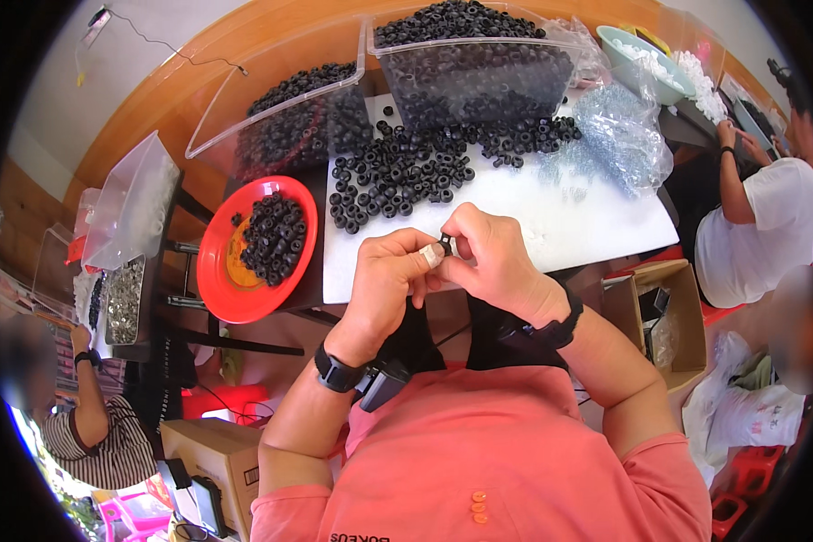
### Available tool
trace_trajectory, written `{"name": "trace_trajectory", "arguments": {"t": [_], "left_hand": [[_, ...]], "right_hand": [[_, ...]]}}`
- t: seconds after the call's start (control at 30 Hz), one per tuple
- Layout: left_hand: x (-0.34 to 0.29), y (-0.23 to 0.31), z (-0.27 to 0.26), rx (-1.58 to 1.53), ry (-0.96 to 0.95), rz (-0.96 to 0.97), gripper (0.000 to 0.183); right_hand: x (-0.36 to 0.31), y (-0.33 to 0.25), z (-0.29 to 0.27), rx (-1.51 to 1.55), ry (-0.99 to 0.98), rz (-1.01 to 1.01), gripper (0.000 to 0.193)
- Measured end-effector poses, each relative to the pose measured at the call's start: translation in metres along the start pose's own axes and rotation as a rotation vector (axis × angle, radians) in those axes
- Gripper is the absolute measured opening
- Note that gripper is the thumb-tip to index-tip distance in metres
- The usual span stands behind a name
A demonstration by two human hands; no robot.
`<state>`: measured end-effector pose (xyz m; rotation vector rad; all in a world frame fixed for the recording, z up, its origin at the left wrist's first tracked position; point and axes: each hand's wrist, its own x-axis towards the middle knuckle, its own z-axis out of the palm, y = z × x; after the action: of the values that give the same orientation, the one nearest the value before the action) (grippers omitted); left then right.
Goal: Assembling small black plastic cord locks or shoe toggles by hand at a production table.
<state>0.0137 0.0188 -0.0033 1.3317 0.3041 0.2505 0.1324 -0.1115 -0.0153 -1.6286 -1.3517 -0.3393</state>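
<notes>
My left hand (390,275) and my right hand (495,259) meet over the near edge of the white board (533,203). Both are closed in a pinch around one small black ring-shaped part (445,242), held upright between the fingertips. A white wrap (432,255) covers the tip of my left thumb. The fingers hide much of the part, and anything smaller in them cannot be made out. Just beyond my hands, a loose pile of black ring-shaped parts (397,172) is spread over the board.
Left of the board sits a red plate (215,287) with more black parts. Clear bins (474,81) of them stand at the back. A plastic bag of small metal pieces (619,126) lies right, near a pale green bowl (610,41). Other people work at both sides.
</notes>
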Motion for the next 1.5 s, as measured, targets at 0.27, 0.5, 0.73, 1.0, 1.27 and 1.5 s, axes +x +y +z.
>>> {"name": "trace_trajectory", "arguments": {"t": [0.27,0.5,0.73,1.0,1.27,1.5], "left_hand": [[-0.002,0.001,0.001,0.015,-0.014,-0.024,0.015],[-0.003,0.001,-0.002,-0.014,-0.004,-0.035,0.016],[-0.007,0.0,-0.004,-0.077,-0.04,-0.039,0.015],[-0.009,0.007,-0.004,0.073,-0.054,-0.08,0.012],[0.011,-0.017,0.02,0.712,0.072,0.695,0.019],[0.022,-0.014,0.027,0.942,-0.049,0.655,0.023]], "right_hand": [[-0.006,0.002,0.003,0.084,-0.033,0.017,0.028],[-0.002,-0.002,0.003,0.163,-0.097,0.151,0.029],[-0.013,-0.007,0.01,0.204,-0.057,0.175,0.027],[-0.002,-0.013,-0.004,0.075,-0.103,0.135,0.029],[0.029,0.007,-0.037,-0.422,-0.596,0.296,0.016],[0.033,0.017,-0.039,-0.335,-0.572,0.378,0.008]]}}
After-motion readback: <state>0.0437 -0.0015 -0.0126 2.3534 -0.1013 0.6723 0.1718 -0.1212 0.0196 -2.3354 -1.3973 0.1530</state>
